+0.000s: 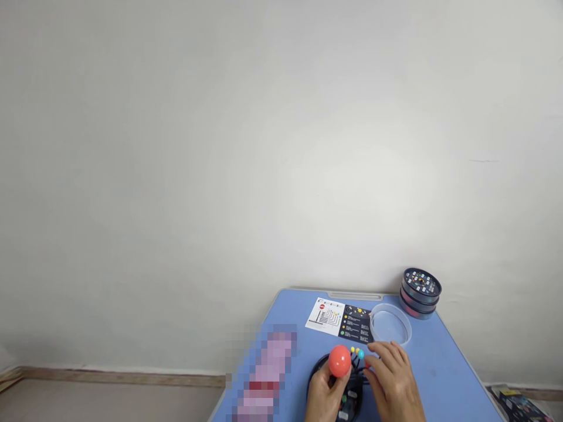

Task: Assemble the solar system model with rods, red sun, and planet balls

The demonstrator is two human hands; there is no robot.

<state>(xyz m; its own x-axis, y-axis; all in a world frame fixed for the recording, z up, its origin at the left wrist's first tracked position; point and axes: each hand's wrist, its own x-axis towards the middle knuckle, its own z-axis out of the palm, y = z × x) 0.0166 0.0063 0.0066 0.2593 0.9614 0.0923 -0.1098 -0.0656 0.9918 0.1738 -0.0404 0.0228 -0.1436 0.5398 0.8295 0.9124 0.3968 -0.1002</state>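
My left hand (324,391) is closed round the stem just below a large shiny red ball (340,360), part of a solar system model. Thin black arms fan out beside it, tipped with small balls: a yellow ball (352,350), an orange one partly covered, and a blue ball (360,354). With thumb and forefinger, my right hand (393,375) pinches a small red ball (367,366) at the end of another arm. Under both hands lies a round black base (314,370) with printed labels, largely covered by the left hand.
An instruction sheet (325,317) lies flat behind the model, partly under a clear round plastic lid (390,325). Stacked round black cases (421,293) stand at the far right of the blue table (440,369). A pixelated pink patch (268,363) is at left; a printed box (516,404) sits beyond the right edge.
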